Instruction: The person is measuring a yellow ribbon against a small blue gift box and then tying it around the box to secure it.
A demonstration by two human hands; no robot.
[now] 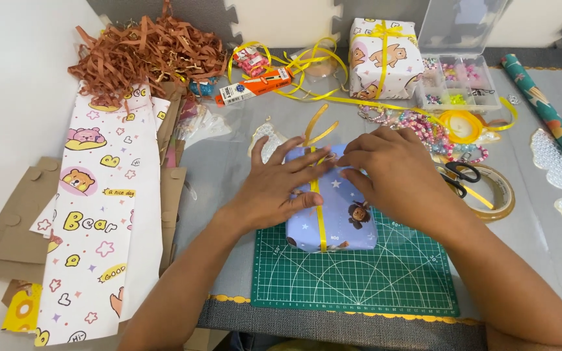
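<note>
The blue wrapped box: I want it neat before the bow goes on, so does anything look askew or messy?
The yellow ribbon runs straight down the blue wrapped box, under the left hand and right hand. Only its loose ends stick up untied behind the box. Nothing looks torn.

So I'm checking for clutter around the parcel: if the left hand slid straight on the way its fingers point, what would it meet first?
The left hand points up and right across the blue wrapped box. Almost at once it would meet the right hand; their fingertips look nearly touching over the yellow ribbon.
</note>
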